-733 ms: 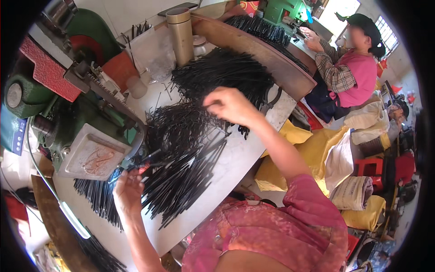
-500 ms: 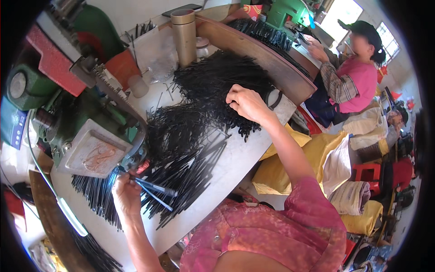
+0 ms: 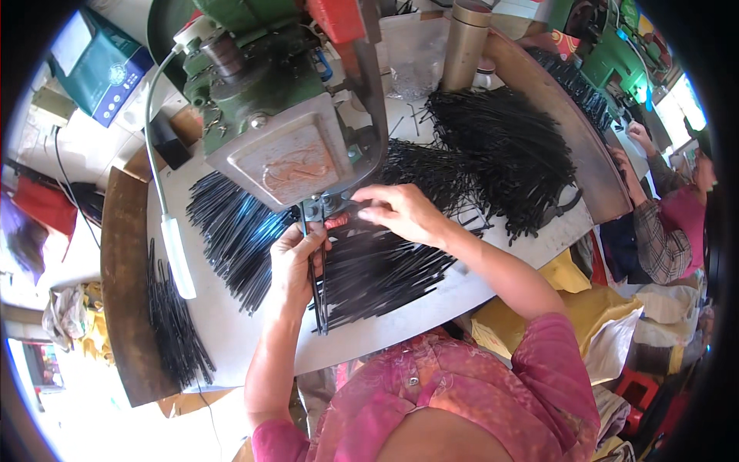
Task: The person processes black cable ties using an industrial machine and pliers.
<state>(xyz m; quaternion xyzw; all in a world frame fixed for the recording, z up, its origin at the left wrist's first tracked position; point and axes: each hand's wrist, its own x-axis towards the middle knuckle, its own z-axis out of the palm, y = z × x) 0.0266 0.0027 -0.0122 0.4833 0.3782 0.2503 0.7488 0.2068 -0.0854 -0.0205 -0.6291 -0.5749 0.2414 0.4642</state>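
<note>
My left hand [image 3: 292, 262] is closed around a few long, thin black strips [image 3: 319, 304], which hang down below its fingers. Its fingertips are just under the working head of a green machine [image 3: 312, 208]. At the right side of that head is my right hand [image 3: 404, 215], fingers bent and drawn together; whatever they pinch is too small to make out. Beneath both hands lies a spread of black strips [image 3: 385, 281], with a second bundle of strips [image 3: 235, 239] to the left. A large heap of thin black pieces [image 3: 504, 154] covers the back right of the table.
A white lamp bar [image 3: 178, 258] on a bent cable hangs left of the machine. Brown boards [image 3: 127, 285] edge the white table [image 3: 493, 281]. A gold flask [image 3: 466, 46] stands at the back. At the far right sits another person [image 3: 685, 223]; yellow sacks [image 3: 531, 327] lie nearby.
My right hand has come left from the large heap to the machine head. My left hand still grips strips there, now pointing downward. The whole view has swung left.
</note>
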